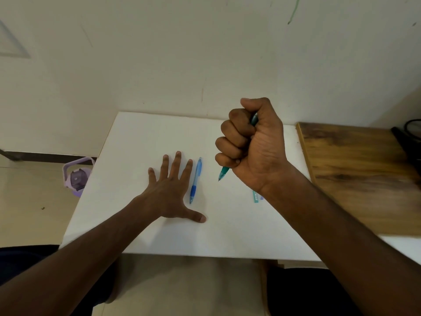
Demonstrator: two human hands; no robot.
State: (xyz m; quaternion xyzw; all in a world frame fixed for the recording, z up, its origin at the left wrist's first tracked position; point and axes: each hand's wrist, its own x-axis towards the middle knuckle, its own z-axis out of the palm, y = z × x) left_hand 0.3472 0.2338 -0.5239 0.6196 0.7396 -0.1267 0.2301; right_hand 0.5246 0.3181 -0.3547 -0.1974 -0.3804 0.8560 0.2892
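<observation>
My right hand (pixel 252 144) is raised above the white table (pixel 141 137), its fingers wrapped in a fist round a teal pen (pixel 223 172). The pen's tip sticks out below the fist and points down toward the table. My left hand (pixel 169 190) lies flat on the table with fingers spread and thumb out. A blue pen (pixel 196 180) lies on the table just right of my left index finger, apart from it. Partly hidden under my right wrist lies a small teal item (pixel 255 197); what it is cannot be made out.
A wooden board (pixel 360 174) adjoins the table on the right, with a dark object (pixel 410 131) at its far edge. A purple bottle (pixel 77 176) stands on the floor left of the table. A plain wall rises behind the table.
</observation>
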